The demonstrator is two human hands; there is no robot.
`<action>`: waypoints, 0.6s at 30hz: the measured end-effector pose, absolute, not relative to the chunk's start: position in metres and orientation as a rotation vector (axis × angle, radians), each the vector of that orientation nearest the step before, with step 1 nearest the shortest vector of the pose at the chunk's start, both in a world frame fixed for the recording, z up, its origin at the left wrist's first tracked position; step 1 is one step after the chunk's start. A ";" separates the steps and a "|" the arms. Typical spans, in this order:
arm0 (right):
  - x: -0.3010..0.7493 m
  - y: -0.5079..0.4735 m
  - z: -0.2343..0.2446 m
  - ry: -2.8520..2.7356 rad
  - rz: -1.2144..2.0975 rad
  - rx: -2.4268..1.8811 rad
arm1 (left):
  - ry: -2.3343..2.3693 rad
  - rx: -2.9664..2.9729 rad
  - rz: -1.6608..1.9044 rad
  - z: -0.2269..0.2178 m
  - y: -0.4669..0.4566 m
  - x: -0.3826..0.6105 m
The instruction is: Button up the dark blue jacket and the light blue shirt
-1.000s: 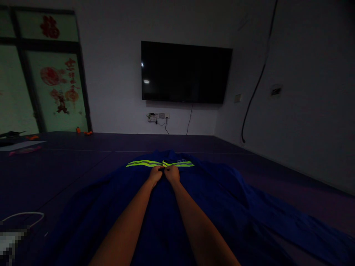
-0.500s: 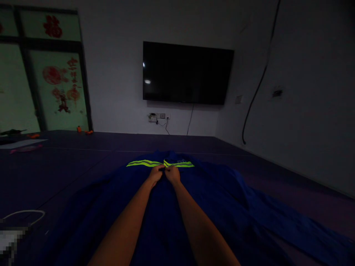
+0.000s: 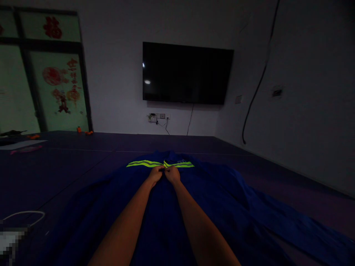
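A dark blue work jacket [image 3: 216,192] lies spread out in front of me, its collar at the far end and one sleeve reaching to the lower right. Across its chest runs a yellow-green reflective strip [image 3: 144,163], split at the front opening. My left hand [image 3: 156,174] pinches the jacket's front edge just below the strip. Close beside it, my right hand [image 3: 172,174] is closed on the other front edge. The fingertips nearly meet, and whatever small fastening lies between them is too dark to make out.
The jacket rests on a dark purple floor [image 3: 105,144]. A black television [image 3: 188,74] hangs on the far wall, with sockets and cords below. Small orange objects [image 3: 88,133] lie near the glass door. A white cord loop [image 3: 27,212] is at the lower left.
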State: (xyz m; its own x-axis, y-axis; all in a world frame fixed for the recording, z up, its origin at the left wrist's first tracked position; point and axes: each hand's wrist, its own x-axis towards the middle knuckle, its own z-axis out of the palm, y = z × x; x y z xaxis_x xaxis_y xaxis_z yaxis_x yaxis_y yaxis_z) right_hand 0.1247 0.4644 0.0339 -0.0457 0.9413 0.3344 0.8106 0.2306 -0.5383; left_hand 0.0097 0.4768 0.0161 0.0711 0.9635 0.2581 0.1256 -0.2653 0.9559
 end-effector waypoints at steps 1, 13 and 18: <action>0.125 0.464 0.034 -1.881 0.272 -1.603 | 1.135 1.526 1.294 0.016 0.477 0.009; 0.123 0.462 0.038 -1.909 0.321 -1.575 | 1.151 1.453 1.227 0.013 0.481 0.004; 0.120 0.461 0.039 -1.909 0.324 -1.616 | 1.136 1.427 1.248 0.014 0.481 0.004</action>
